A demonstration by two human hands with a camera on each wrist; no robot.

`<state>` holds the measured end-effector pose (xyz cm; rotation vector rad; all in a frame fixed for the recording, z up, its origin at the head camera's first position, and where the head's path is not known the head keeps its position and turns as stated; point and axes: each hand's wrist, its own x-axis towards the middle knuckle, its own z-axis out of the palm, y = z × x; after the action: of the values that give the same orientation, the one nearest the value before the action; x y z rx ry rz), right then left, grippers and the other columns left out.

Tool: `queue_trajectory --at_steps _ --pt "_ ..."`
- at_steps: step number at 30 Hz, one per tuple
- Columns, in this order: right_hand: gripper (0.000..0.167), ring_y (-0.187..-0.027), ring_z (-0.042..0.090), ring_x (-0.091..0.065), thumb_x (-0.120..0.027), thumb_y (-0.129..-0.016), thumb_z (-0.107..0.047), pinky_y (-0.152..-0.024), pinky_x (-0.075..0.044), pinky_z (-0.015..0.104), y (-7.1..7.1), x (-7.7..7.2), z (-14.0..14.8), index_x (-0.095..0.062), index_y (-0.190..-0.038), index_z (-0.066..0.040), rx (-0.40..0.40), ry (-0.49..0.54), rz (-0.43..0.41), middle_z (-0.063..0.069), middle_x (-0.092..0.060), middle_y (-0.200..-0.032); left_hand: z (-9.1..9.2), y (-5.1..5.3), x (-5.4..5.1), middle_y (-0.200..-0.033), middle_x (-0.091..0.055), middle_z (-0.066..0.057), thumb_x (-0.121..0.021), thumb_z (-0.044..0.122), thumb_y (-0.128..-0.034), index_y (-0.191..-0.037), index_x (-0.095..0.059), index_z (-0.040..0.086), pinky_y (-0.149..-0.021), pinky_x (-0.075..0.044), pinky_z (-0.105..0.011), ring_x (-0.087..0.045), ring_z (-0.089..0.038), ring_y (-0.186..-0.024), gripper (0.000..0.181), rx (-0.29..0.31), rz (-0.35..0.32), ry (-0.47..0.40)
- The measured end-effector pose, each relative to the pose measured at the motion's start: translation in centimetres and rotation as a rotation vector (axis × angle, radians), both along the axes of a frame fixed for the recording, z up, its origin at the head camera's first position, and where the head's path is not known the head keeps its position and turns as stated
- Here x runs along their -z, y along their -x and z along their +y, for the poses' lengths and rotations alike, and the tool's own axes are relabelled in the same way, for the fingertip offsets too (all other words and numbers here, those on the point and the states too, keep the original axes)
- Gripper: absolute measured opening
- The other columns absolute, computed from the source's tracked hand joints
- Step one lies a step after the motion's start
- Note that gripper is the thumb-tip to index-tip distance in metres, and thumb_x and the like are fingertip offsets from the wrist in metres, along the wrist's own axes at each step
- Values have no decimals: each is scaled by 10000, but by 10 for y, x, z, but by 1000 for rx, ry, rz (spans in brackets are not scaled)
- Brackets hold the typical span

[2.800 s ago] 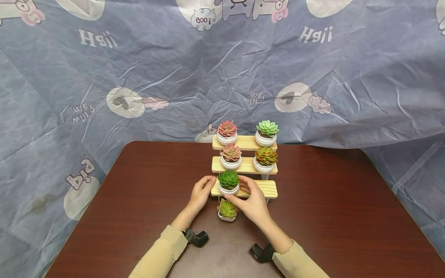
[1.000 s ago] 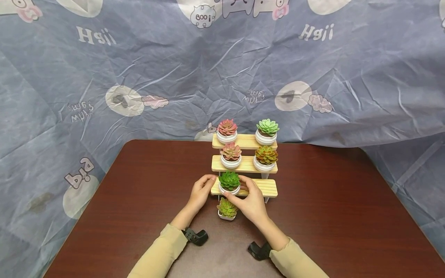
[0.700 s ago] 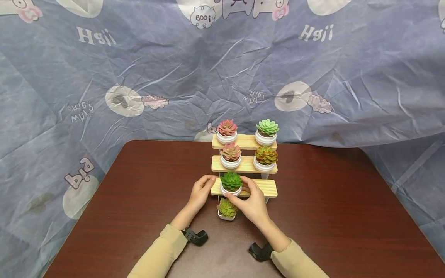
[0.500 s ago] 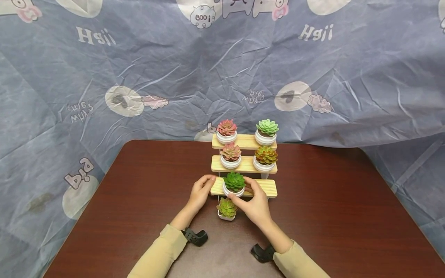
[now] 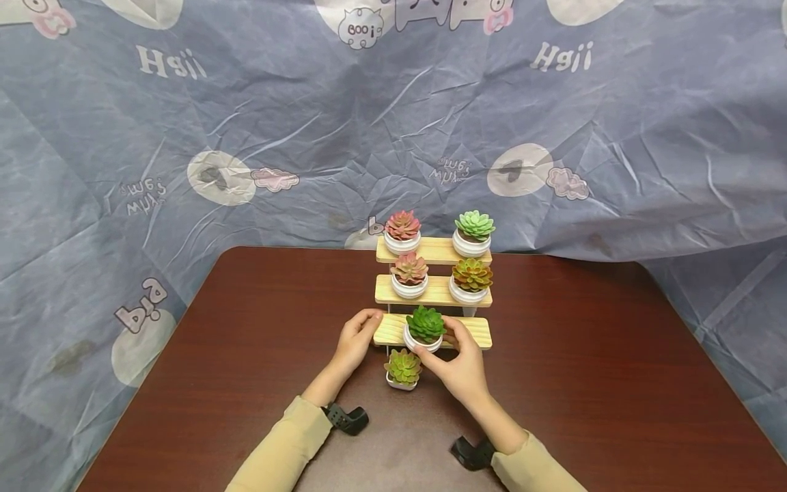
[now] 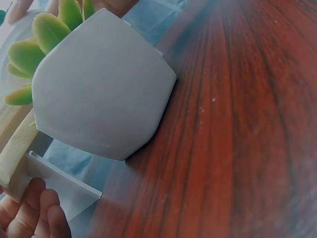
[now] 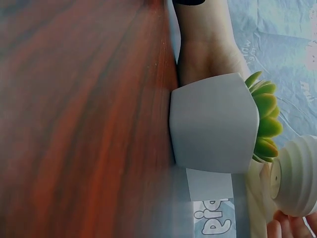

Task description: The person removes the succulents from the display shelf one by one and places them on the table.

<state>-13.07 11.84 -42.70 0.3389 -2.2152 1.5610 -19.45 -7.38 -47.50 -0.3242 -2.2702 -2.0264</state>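
My right hand point(image 5: 458, 365) grips a round white pot point(image 7: 298, 176) with a dark green succulent point(image 5: 425, 324), thumb in front and fingers behind. It is over the lowest wooden shelf point(image 5: 468, 333) of a three-step plant stand. Part of the pot's underside shows in the right wrist view. At that shelf's left end, my left hand point(image 5: 355, 342) holds the stand, fingers point(image 6: 49, 213) curled at the board's end beside the clear support point(image 6: 64, 186). A yellow-green succulent in an angular white pot point(image 6: 104, 89) stands on the table in front of the shelf.
A red succulent point(image 5: 402, 225) and a pale green one point(image 5: 475, 225) occupy the top shelf. The middle shelf bears a pink succulent point(image 5: 409, 270) and an orange-green one point(image 5: 471, 275). Behind the dark wood table point(image 5: 277, 294) hangs a printed grey-blue cloth point(image 5: 332, 123).
The right hand has moved the dark green succulent's pot rightward along the lowest shelf, from its left end toward the middle. My left hand has stayed at the shelf's left end.
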Motion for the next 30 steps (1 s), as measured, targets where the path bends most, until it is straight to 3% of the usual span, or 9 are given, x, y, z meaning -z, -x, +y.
queue_trajectory --at_steps 6,9,13,16,24,30 --pt "540 -871 248 -614 -805 -658 57 -774 -479 493 -5 -1 4 -564 -1140 96 13 -2 23 199 -614 -1064 0 0 -1 -783 -565 -15 -499 133 -988 -1041 -642 -47 -650 -419 -239 -507 -80 -693 235 -1 8 16" --pt "557 -877 191 -613 -817 -661 34 -791 -488 403 -1 11 9 -569 -1161 46 9 -2 33 140 -617 -1088 0 0 -1 -771 -559 -26 -499 132 -987 -1040 -643 -46 -641 -414 -238 -500 -84 -682 234 -2 10 15" --pt "562 -868 199 -613 -818 -654 40 -795 -481 382 -3 12 11 -571 -1159 39 7 -12 42 137 -616 -1102 0 0 -2 -793 -576 -40 -500 128 -987 -1038 -644 -44 -653 -419 -240 -508 -84 -700 230 -1 11 15" --pt "552 -846 216 -609 -812 -642 62 -780 -474 438 -9 4 10 -571 -1139 69 12 -26 48 175 -616 -1085 0 0 -2 -770 -565 -36 -500 128 -987 -1035 -643 -47 -643 -418 -240 -504 -85 -682 231 0 9 14" --pt "557 -883 108 -591 -827 -611 65 -812 -460 218 -14 6 16 -574 -1107 76 25 -53 85 167 -628 -1038 0 0 -2 -767 -565 -22 -502 138 -987 -1034 -641 -49 -649 -423 -246 -510 -80 -682 237 0 -14 4" --pt "560 -921 92 -586 -832 -602 57 -819 -472 254 -17 10 21 -580 -1102 71 35 -77 80 160 -627 -1043 0 -1 -2 -776 -567 -27 -499 136 -988 -1039 -642 -45 -654 -419 -244 -507 -82 -691 235 -2 -7 12"
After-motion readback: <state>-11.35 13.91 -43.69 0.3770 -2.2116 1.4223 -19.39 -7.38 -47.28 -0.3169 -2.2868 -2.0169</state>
